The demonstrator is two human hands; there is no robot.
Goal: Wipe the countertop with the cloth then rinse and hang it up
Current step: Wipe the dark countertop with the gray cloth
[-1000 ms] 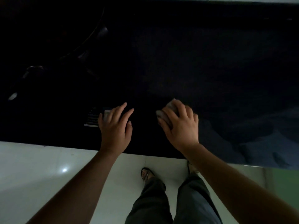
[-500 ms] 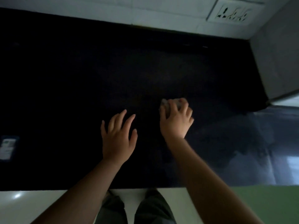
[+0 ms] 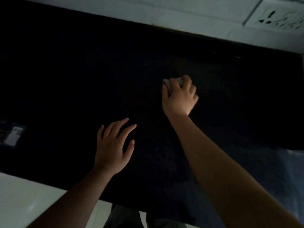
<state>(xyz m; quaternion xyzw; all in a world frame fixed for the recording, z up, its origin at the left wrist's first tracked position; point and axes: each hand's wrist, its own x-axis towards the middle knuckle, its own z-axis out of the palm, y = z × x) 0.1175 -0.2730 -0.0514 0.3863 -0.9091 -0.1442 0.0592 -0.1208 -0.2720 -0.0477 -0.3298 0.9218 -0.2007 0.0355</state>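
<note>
The black countertop point(image 3: 82, 71) fills most of the dim head view. My right hand point(image 3: 180, 97) is stretched out toward the back of it, fingers curled over a small pale cloth point(image 3: 167, 82), pressing it onto the surface. Only the cloth's far edge shows past my fingertips. My left hand point(image 3: 113, 145) lies flat on the counter nearer the front edge, fingers spread, holding nothing.
A white tiled wall with a socket plate point(image 3: 278, 17) runs along the back. A small pale device point(image 3: 13, 135) lies at the counter's left edge. White floor point(image 3: 24, 199) and my trouser legs show below the front edge. The counter's right part looks shiny.
My right hand has slid the cloth away from me toward the back wall. My left hand stays flat on the counter. The view has shifted to the right and tilted.
</note>
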